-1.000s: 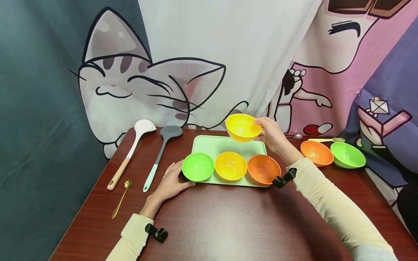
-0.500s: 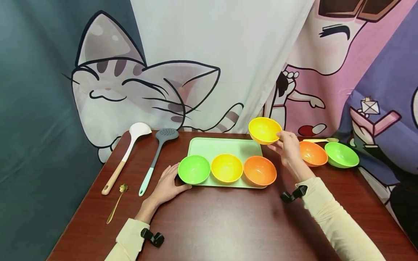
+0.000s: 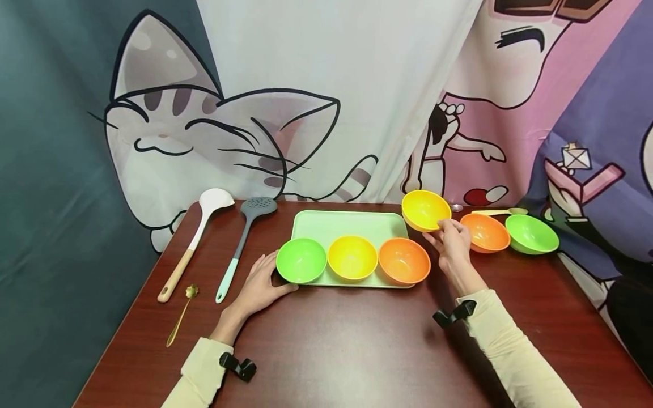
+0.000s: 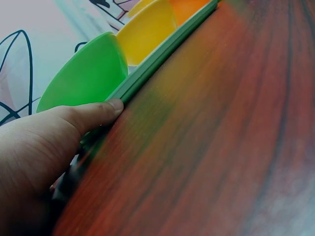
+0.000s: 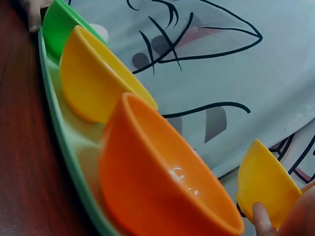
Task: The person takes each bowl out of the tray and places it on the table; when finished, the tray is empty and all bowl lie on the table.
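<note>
In the head view, my right hand [image 3: 453,246] pinches the rim of a yellow bowl [image 3: 425,209], held up near the back right corner of the pale green tray [image 3: 352,221]. The right wrist view shows this yellow bowl [image 5: 268,184] tilted, with a finger against its side. Along the tray's front stand a green bowl [image 3: 301,260], a second yellow bowl [image 3: 352,258] and an orange bowl [image 3: 405,261]. My left hand [image 3: 261,289] rests at the tray's front left corner. Its thumb [image 4: 106,112] touches the rim beside the green bowl; the other fingers are mostly hidden in the left wrist view.
On the left lie a white ladle [image 3: 196,238], a grey slotted turner [image 3: 247,238] and a small gold spoon [image 3: 182,317]. Another orange bowl [image 3: 488,233] and green bowl [image 3: 533,234] stand at the right, with a yellowish spoon [image 3: 502,212] behind. A printed curtain [image 3: 306,56] hangs behind the table.
My right hand has carried the yellow bowl rightward, from above the back of the tray to beyond its right end. The left hand stays at the tray's corner. The head view has shifted slightly.
</note>
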### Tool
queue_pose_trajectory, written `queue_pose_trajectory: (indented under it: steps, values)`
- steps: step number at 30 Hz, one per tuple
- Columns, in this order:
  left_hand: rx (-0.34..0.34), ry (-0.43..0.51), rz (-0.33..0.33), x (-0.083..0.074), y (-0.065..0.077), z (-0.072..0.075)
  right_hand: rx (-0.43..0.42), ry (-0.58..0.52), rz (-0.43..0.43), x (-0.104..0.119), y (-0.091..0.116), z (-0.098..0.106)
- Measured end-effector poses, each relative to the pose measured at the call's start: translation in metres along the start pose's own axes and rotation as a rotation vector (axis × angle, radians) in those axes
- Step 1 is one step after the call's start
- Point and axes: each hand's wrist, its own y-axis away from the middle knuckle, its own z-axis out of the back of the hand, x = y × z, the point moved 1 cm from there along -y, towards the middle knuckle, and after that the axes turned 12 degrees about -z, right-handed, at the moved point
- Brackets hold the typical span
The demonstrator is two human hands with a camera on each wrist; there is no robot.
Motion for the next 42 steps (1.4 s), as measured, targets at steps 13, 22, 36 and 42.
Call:
queue_pose_trajectory:
  steps: [13,22,36,42]
  values:
    - [0.014,-0.004,0.003,0.000,0.001,-0.003,-0.103,0.041,-0.027,-0.014,-0.004,0.017]
    - [0.001,-0.001,-0.001,-0.002,0.003,0.000,-0.134,0.037,-0.018,-0.023,-0.008,0.029]
    - [0.007,-0.013,-0.002,-0.002,0.000,0.003,-0.218,0.010,-0.039,-0.024,-0.012,0.042]
    - [0.010,-0.011,0.004,-0.002,0.000,0.002,-0.202,-0.018,-0.034,-0.022,-0.014,0.043]
